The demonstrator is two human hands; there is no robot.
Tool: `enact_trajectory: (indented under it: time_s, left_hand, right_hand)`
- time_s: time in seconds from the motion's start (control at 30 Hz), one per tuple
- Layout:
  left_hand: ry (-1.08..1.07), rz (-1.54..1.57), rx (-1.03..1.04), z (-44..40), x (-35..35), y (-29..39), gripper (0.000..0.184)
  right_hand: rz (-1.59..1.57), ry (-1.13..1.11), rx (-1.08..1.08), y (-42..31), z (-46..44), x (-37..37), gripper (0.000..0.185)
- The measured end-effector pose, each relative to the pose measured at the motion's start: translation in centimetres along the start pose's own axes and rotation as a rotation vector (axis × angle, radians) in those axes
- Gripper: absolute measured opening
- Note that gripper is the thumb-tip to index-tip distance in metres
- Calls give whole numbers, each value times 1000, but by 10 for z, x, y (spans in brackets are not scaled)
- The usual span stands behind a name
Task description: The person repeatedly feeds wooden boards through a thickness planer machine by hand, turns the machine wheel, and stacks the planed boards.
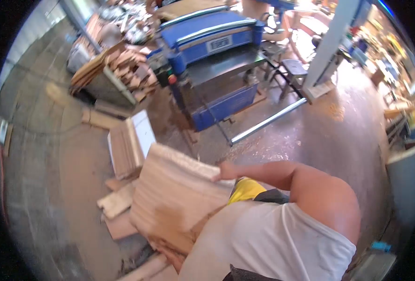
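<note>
A wide wooden board [179,187] with wavy brown grain is tilted in front of my body. My right hand [225,171] grips its upper right corner, fingers curled over the edge. At the board's lower end, my left hand [171,256] holds the near edge; part of that hand is hidden by the board and my shirt. Just beyond the board's left side lies a stack of wooden boards [125,147], with a white panel [143,131] beside it.
A blue planing machine [212,35] with a metal bed [224,65] stands ahead. A metal roller [268,121] sticks out low before it. Offcuts fill a bin [128,70] at the left, and loose planks [118,199] lie by my feet. A grey post [331,47] rises at right.
</note>
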State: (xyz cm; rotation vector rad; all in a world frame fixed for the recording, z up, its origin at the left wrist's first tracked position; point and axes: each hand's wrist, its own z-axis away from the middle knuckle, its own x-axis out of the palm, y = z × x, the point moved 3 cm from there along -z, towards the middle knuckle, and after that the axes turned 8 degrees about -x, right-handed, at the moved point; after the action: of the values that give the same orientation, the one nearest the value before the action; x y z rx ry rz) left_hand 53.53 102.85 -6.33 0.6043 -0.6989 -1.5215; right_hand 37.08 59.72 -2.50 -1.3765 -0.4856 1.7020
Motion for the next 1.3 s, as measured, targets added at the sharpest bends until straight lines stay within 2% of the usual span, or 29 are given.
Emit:
enact_trajectory:
  time_s: [0.1,0.17,0.23,0.27,0.3,0.33,0.4,0.43,0.5,0.63,0.73,0.8,0.97,1.07,1.13,1.17,1.2,1.27,1.3]
  left_hand:
    - [7,87,-6,49,-11,-28,77]
    - [4,131,21,74,-1,-38,78]
    - [17,167,56,92,19,-41,79]
    - [64,202,99,94,39,-40,80]
    - [38,223,66,109,72,-30,80]
    - [7,237,27,126,104,-23,80]
    - [-83,132,120,117,139,-36,79]
    - [-114,120,119,129,172,-36,79]
    - [-170,56,106,136,226,-50,79]
    - [-279,3,63,148,317,-76,80]
    - [-257,-106,-30,156,369,-100,82]
    - [-258,-151,-33,155,379,-97,82]
    - [-246,-311,-38,118,392,-117,81]
    - [-263,-434,-35,140,401,-106,77]
    - [-235,-465,-51,148,414,-100,71]
    - [-338,-383,-40,95,393,-130,66]
    - [-327,-376,-48,96,391,-130,66]
    - [-450,-275,-217,105,391,-122,67]
    - [-425,-274,-290,106,389,-121,71]
  right_hand:
    - [-5,-16,43,-19,38,-56,79]
    - [-83,89,62,15,54,-70,76]
    - [-181,73,78,23,86,-103,70]
    - [-214,131,55,91,78,-91,66]
    - [-207,129,154,65,111,-125,59]
    - [-202,104,160,86,125,-134,59]
    - [-311,250,100,133,156,-159,53]
    - [-287,297,140,119,186,-186,54]
    - [-324,343,161,169,218,-203,53]
    - [-323,462,241,219,281,-229,53]
    - [-423,456,279,284,315,-229,51]
    - [-542,542,333,297,325,-211,49]
    - [-410,540,473,330,345,-191,53]
    - [-421,550,549,323,344,-180,58]
    - [-444,598,532,319,339,-190,58]
    - [-486,611,495,337,338,-182,57]
    - [-482,596,497,334,337,-184,57]
    - [-544,594,612,312,335,-186,60]
    - [-592,549,622,321,335,-184,62]
